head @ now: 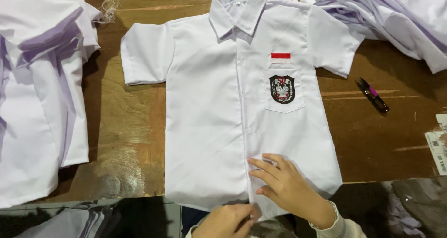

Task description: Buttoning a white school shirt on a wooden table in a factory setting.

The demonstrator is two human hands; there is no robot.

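Hands at the near hem of a white shirt (209, 121), which lies flat, front up, on a wooden table (130, 126). Left hand (223, 221) at the hem's bottom edge, fingers curled together on the fabric by the placket; whether it pinches the cloth, cannot tell. Right hand (284, 184) just right of the placket, palm down, fingers slightly apart and pressed flat on the shirt front.

Farther up the shirt: chest pocket (285, 91) with a dark shield badge (282, 88), a red-and-white strip (281, 57) just above it. Collar (238, 12) at the far end, buttoned.

Right of the shirt, level with the pocket: small black thread snips (372, 95) on the table, apart from the sleeve. Left of the shirt: pile of white garments (37, 93). Beyond the right sleeve: second pile (391, 14).
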